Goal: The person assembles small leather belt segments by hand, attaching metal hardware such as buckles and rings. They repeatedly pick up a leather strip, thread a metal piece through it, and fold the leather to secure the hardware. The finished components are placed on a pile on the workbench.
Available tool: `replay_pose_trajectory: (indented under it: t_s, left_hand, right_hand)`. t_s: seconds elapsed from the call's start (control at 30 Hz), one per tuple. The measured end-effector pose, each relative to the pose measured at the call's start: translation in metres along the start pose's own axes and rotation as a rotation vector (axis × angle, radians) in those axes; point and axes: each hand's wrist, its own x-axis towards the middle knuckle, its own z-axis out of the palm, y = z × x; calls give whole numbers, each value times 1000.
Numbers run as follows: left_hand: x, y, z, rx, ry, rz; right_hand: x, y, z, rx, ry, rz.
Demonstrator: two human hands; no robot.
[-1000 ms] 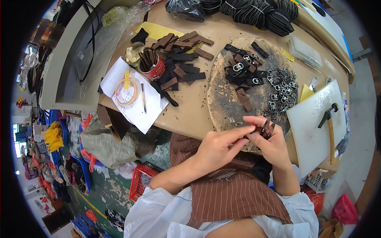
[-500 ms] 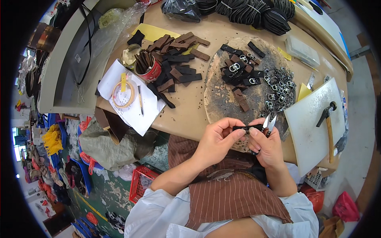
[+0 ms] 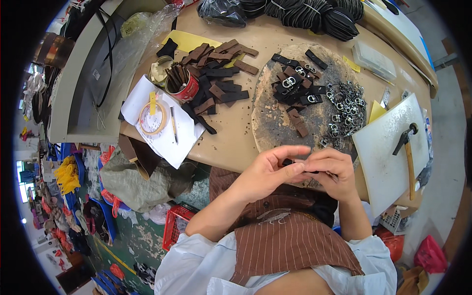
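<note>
Close together over the near edge of the round worn board (image 3: 268,123), both hands hold one small black strap (image 3: 288,161), mostly hidden by the fingers. My left hand (image 3: 265,172) pinches it between thumb and fingers, its index finger stretched above. Bent fingers of my right hand (image 3: 335,169) press on the strap's other end. Beyond them on the board lie a heap of black and brown leather tabs (image 3: 300,86), some with metal rings, and a pile of silvery metal clasps (image 3: 346,110).
A hammer (image 3: 407,157) rests on a white slab (image 3: 381,162) at the right. To the left are loose leather strips (image 3: 221,73), a red tin (image 3: 183,88) and white papers with a tape roll (image 3: 152,117). Bundled black cords (image 3: 314,17) lie at the back.
The snips that stuck out of my right hand no longer show. My right hand has turned, its fingers now folded over the strap and nearer my left hand.
</note>
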Motion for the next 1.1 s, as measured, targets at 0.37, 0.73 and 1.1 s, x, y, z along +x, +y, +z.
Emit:
replay_pose_trajectory:
  t_s: [0.37,0.73,1.1]
  left_hand:
    - [3,-13,8,110,311,367]
    - [2,-13,16,204,415,471]
    - [-5,-12,11,266,230,467]
  right_hand:
    - [0,-52,-4,-197,-90,656]
    - [7,-48,28,-386,59,515]
    - [0,-38,-4,1340,-125,1148]
